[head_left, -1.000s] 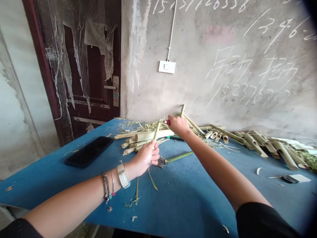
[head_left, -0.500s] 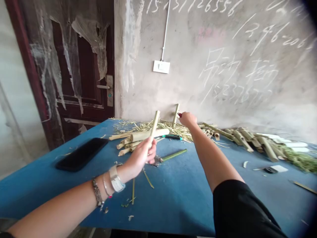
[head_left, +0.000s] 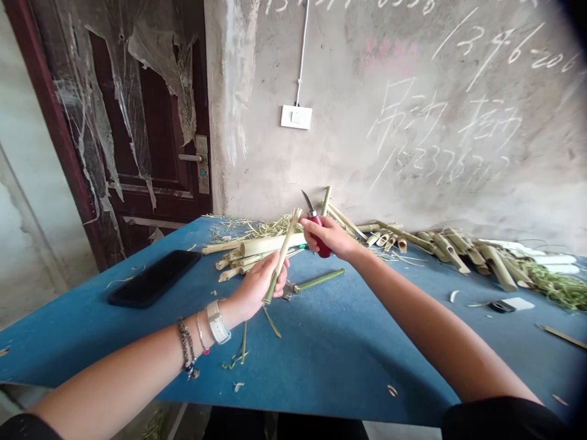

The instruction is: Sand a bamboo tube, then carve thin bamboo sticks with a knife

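My left hand (head_left: 265, 283) is closed round a thin pale-green bamboo stick (head_left: 285, 247), which tilts up to the right with a frayed upper end. My right hand (head_left: 331, 237) grips a red-handled knife (head_left: 323, 245); its short curved blade points up and left, just right of the stick's top. Behind my left hand lie peeled bamboo pieces (head_left: 263, 245) in a stack. A green stem (head_left: 321, 280) lies on the blue table (head_left: 316, 366) between and below the hands. An upright bamboo piece (head_left: 326, 201) stands behind the knife.
A black phone-like slab (head_left: 155, 278) lies at the left. Shavings (head_left: 257, 227) are heaped along the wall. Cut bamboo tubes (head_left: 452, 250) and green strands (head_left: 557, 286) lie at the right, with a small black-and-white item (head_left: 509, 305) before them. A door stands behind left.
My right hand has come back from near the wall toward the stick, and the knife blade now shows. The stick in my left hand has shifted lower, its bottom end now visible.
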`<state>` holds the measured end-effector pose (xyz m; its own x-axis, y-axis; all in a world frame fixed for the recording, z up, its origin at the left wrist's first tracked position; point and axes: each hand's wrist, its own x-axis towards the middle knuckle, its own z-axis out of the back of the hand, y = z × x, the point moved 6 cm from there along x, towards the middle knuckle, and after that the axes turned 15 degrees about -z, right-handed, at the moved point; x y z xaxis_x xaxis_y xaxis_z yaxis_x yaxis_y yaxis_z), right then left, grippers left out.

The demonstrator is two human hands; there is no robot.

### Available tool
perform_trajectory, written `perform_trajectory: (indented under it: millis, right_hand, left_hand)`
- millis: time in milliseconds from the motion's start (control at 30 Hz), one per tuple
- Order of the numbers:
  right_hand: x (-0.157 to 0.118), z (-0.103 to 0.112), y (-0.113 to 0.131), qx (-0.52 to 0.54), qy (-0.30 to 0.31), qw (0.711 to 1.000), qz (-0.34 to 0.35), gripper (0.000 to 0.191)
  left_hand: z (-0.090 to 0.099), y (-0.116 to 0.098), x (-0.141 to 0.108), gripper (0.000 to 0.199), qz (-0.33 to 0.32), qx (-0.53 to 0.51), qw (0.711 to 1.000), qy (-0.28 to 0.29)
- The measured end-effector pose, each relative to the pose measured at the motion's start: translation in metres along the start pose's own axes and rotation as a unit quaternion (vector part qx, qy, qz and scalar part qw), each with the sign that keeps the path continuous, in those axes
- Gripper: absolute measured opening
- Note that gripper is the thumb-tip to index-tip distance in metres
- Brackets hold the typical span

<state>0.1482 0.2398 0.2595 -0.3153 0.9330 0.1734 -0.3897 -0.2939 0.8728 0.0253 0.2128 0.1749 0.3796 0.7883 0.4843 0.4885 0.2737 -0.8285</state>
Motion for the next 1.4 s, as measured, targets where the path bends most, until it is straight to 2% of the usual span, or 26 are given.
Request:
perform_trajectory:
  millis: [67,133,333,433,567,667,733,833,933,967,1033,1100,1167,1233,1300,1333,1400]
  right_hand:
    - [0.0,-0.008,0.0,0.036,0.013,0.999,-0.003,0.034]
    - [0.002,-0.009,-0.001,0.064,-0.007,0.998,0.002,0.034]
    - [0.01,0.011,-0.002,0.143,-0.122,0.982,0.022,0.032]
    - [0.01,0.018,-0.004,0.192,-0.134,0.972,0.031,0.032]
    - [0.003,0.026,-0.009,0.241,-0.11,0.964,0.029,0.031]
    - [-0.018,0.031,-0.011,0.249,-0.115,0.961,0.027,0.025]
    - [-0.038,0.028,-0.011,0.228,-0.103,0.968,0.029,0.023]
    - [-0.07,0.008,-0.011,0.144,-0.086,0.986,0.021,0.021]
    - [-0.095,-0.015,-0.01,0.024,-0.136,0.99,0.036,0.03]
    - [-0.1,-0.024,-0.009,-0.016,-0.153,0.987,0.042,0.035]
    - [-0.104,-0.044,-0.011,-0.09,-0.154,0.983,0.04,0.042]
    - [-0.103,-0.063,-0.015,-0.143,-0.117,0.983,0.026,0.053]
    - [-0.102,-0.073,-0.018,-0.176,-0.082,0.981,0.021,0.062]
    - [-0.103,-0.069,-0.018,-0.19,-0.085,0.978,0.025,0.061]
    - [-0.104,-0.05,-0.015,-0.199,-0.134,0.97,0.028,0.047]
    - [-0.103,-0.038,-0.012,-0.207,-0.171,0.963,0.026,0.037]
    - [-0.099,-0.014,-0.004,-0.25,-0.244,0.937,0.017,0.02]
  left_hand:
    - [0.002,0.001,0.0,0.032,-0.006,0.018,1.0,0.001]
    - [0.003,0.003,0.0,0.033,-0.006,0.026,1.0,0.007]
    - [-0.009,0.003,-0.004,0.034,0.008,0.041,0.996,0.075]
    - [-0.014,0.001,-0.005,0.026,0.006,0.042,0.995,0.093]
    - [-0.003,-0.004,-0.001,0.021,-0.025,0.024,0.999,0.038]
    - [0.011,-0.015,0.006,0.022,-0.063,0.0,0.998,-0.023]
    - [0.02,-0.024,0.01,0.022,-0.085,-0.028,0.994,-0.062]
    - [0.029,-0.035,0.013,0.022,-0.102,-0.068,0.984,-0.127]
    - [0.031,-0.033,0.012,0.023,-0.08,-0.082,0.979,-0.17]
    - [0.028,-0.03,0.01,0.024,-0.066,-0.08,0.981,-0.167]
    - [0.017,-0.023,0.007,0.026,-0.038,-0.077,0.99,-0.116]
    - [0.003,-0.017,0.005,0.025,-0.013,-0.082,0.996,-0.04]
    - [-0.002,-0.013,0.004,0.022,0.004,-0.091,0.996,-0.002]
    - [0.005,-0.011,0.006,0.022,0.006,-0.081,0.996,-0.032]
    - [0.017,-0.012,0.008,0.024,-0.013,-0.04,0.996,-0.073]
    - [0.02,-0.013,0.008,0.025,-0.022,-0.012,0.997,-0.076]
    - [0.017,-0.012,0.007,0.027,-0.029,0.034,0.998,-0.042]
